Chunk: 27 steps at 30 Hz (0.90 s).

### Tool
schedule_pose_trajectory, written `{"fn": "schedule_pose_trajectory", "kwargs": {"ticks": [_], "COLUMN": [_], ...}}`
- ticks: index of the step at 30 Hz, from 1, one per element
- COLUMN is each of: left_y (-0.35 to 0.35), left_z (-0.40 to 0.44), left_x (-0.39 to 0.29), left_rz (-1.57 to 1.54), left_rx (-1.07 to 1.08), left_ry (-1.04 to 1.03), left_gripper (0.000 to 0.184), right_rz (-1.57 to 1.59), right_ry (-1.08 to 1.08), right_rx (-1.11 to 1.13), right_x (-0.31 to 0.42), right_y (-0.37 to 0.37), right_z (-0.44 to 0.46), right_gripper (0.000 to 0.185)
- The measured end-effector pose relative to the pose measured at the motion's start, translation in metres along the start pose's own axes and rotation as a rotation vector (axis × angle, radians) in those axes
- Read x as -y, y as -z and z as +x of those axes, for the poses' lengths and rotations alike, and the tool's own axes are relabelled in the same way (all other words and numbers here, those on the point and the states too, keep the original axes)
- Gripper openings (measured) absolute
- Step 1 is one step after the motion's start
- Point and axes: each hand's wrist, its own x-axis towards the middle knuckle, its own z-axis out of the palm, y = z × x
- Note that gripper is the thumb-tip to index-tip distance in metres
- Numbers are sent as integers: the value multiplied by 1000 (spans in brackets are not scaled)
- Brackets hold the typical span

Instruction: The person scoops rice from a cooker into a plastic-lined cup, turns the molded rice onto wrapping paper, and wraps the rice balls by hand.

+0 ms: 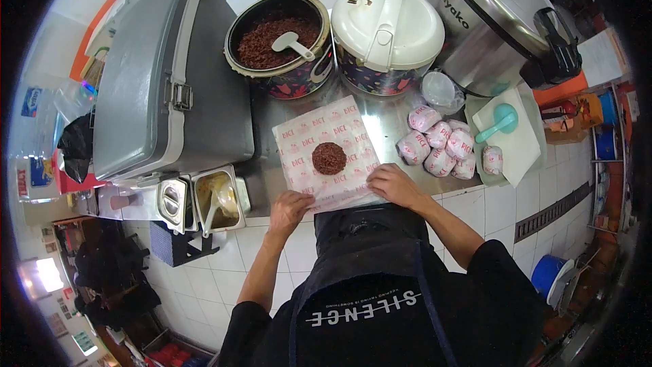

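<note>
A round mound of reddish-brown rice [329,158] sits on a sheet of printed wrapping paper [353,121], which lies on the steel counter in front of me. My left hand [292,208] is closed on the paper's near left corner. At the near right corner, my right hand [394,185] has its fingers curled over the edge of the paper. Neither hand touches the rice. Several wrapped rice parcels [438,134] are piled to the right of the sheet. Beyond it stands an open rice cooker [272,85] full of the same rice, a white paddle [288,43] resting inside.
A lidded white cooker [387,27] and a large steel Miyako cooker [475,34] stand at the back. To the left are a grey cooler box [149,81] and a steel food pan [219,197] holding a utensil. A turquoise scoop [502,121] lies in a tray [536,112] on the right.
</note>
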Motion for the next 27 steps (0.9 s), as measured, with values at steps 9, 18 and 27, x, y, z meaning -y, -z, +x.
{"fn": "schedule_pose_trajectory", "kwargs": {"ticks": [9, 18, 27], "left_y": [-6, -27, -60], "left_z": [-8, 38, 39], "left_x": [15, 38, -34], "left_rz": [-561, -426, 4], "left_rx": [-219, -442, -352], "left_ry": [473, 788, -91], "left_gripper": [11, 35, 35], "right_rz": [737, 921, 612], "right_ry": [-401, -751, -768], "right_rx": [-53, -308, -231], "right_x": [-8, -36, -32], "right_y": [16, -25, -17], "right_z": [19, 70, 78], "right_gripper": [13, 20, 24]}}
